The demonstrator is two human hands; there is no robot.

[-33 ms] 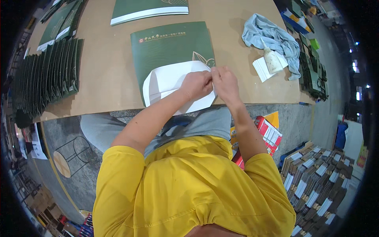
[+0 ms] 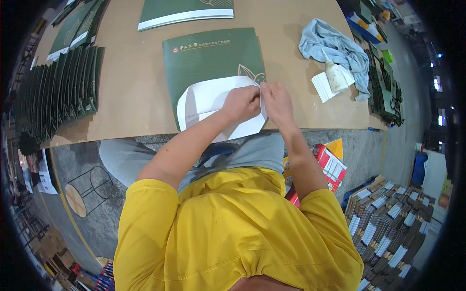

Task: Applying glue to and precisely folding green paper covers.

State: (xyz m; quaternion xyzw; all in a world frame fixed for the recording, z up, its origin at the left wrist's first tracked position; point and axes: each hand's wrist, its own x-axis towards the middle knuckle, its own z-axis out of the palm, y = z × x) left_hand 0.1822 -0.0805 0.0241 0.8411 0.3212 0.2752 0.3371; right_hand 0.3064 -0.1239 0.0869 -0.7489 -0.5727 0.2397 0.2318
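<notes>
where fingers (image 2: 262,92) pinch, white paper (image 2: 206,99)

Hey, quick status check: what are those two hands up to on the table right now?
Left hand and right hand both pinching the white folded sheet. Sheet lies on green folder. Glue bottle and grey cloth off to the right.

Brown table (image 2: 131,92): green folder (image 2: 208,58), folder stacks (image 2: 53,97), blue cloth (image 2: 335,48), white cards (image 2: 324,86).

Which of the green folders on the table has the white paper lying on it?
The flat green folder right before the person, under the white paper; the others lie bare.
</notes>
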